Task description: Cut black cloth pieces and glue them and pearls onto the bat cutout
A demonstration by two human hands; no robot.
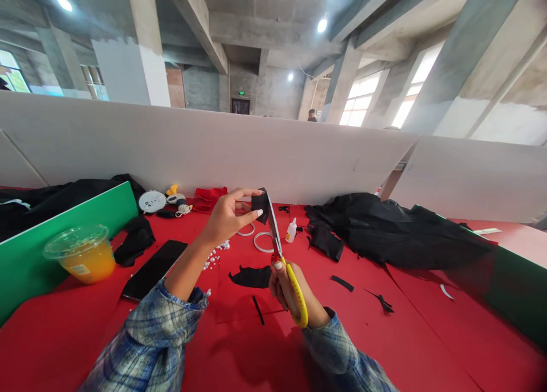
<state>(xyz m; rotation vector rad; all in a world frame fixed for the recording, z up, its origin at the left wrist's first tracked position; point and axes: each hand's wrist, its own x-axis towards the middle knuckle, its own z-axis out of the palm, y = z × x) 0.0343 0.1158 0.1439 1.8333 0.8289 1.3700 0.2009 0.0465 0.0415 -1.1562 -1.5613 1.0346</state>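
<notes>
Both hands [231, 211] [284, 284] aloft, scissors [281, 252] near upright

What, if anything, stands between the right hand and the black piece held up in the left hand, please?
Only the scissors: the right hand grips their handles, and the blades reach up to the right side of the black piece pinched by the left hand. Nothing else visible lies between.

Held piece [258, 203] black; scissor handle [301, 301] yellow; sleeves [166, 319] plaid.
</notes>
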